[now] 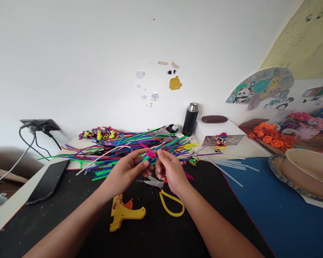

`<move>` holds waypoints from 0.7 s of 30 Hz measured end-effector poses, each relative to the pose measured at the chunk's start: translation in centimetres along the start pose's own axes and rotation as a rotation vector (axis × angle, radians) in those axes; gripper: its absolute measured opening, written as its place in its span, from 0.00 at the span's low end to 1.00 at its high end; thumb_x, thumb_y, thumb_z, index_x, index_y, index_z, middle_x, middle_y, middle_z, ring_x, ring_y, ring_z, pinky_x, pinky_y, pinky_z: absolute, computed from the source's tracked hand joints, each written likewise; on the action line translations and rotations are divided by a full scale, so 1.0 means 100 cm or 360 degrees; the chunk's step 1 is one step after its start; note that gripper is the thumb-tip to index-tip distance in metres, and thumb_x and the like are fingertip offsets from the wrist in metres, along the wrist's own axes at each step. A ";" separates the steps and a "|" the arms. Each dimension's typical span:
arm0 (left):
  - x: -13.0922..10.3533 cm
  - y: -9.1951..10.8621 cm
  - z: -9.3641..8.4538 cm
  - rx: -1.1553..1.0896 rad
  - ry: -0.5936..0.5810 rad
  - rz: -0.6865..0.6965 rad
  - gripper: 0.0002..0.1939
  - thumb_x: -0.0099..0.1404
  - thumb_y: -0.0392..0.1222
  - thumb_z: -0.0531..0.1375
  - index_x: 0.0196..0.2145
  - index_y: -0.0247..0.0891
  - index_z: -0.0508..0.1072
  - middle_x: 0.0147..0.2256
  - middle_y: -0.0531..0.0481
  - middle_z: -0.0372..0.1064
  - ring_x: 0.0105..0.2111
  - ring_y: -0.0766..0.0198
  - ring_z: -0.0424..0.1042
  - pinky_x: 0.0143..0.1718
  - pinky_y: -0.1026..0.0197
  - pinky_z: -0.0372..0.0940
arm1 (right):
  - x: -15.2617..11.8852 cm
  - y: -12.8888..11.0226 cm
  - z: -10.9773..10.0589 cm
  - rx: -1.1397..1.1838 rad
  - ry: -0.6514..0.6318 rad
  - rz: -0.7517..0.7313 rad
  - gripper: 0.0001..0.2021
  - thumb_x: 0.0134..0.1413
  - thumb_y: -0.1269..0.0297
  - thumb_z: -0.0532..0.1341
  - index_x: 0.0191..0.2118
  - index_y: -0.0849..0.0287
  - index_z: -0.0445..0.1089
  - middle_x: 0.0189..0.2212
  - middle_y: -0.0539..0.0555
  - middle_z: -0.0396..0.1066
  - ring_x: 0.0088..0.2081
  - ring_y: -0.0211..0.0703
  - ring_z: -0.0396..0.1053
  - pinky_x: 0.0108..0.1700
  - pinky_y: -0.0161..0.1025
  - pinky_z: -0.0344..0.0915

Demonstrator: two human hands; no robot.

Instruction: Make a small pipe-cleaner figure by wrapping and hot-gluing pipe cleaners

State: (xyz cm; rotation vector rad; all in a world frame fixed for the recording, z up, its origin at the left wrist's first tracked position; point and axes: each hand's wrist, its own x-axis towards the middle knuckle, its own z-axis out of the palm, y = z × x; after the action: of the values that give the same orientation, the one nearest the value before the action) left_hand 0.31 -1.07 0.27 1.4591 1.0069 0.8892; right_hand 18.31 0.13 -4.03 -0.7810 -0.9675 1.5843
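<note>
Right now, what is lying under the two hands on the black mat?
Under the right hand lie scissors with yellow handles; the wrist covers where blades meet handles. A yellow glue gun lies below the left hand.

Home craft desk, heap of coloured pipe cleaners (129,150), yellow glue gun (123,212), scissors (164,193), stickers on the wall (261,87)

Light: bright, even daylight is washing my wall (70,53) pale | Shadows: my hands are casting only soft, faint ones on the black mat (70,200) | Glare: none is showing | Focus: centre is staying sharp | Distortion: wide lens is bending the table (10,200) edge and stretching the corners.
</note>
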 end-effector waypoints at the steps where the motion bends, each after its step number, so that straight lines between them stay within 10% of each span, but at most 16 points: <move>1: 0.000 0.000 0.001 0.0007 -0.0021 -0.0003 0.35 0.68 0.61 0.68 0.64 0.36 0.70 0.35 0.47 0.81 0.35 0.53 0.82 0.41 0.51 0.76 | 0.000 0.001 0.000 -0.0012 -0.0014 -0.0001 0.25 0.58 0.37 0.69 0.35 0.57 0.71 0.17 0.42 0.62 0.15 0.32 0.57 0.17 0.31 0.49; 13: -0.003 -0.004 -0.003 0.0474 0.0086 0.0114 0.30 0.64 0.57 0.71 0.60 0.43 0.77 0.55 0.41 0.79 0.52 0.45 0.77 0.53 0.48 0.72 | 0.001 0.005 0.001 -0.0104 0.0024 0.0026 0.24 0.53 0.40 0.73 0.35 0.57 0.72 0.14 0.38 0.57 0.13 0.32 0.55 0.17 0.31 0.50; 21: 0.001 -0.001 -0.008 0.0113 -0.0020 -0.0002 0.27 0.67 0.52 0.70 0.60 0.40 0.76 0.41 0.46 0.80 0.39 0.53 0.78 0.42 0.53 0.73 | 0.000 0.004 0.001 -0.0089 -0.0012 0.0030 0.24 0.56 0.38 0.70 0.36 0.56 0.70 0.15 0.39 0.59 0.13 0.32 0.57 0.17 0.31 0.50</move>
State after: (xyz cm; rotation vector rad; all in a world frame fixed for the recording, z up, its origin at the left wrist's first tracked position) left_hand -0.43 -0.72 0.28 1.5216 1.0390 0.8499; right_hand 18.00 0.05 -4.34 -0.8255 -1.0160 1.5831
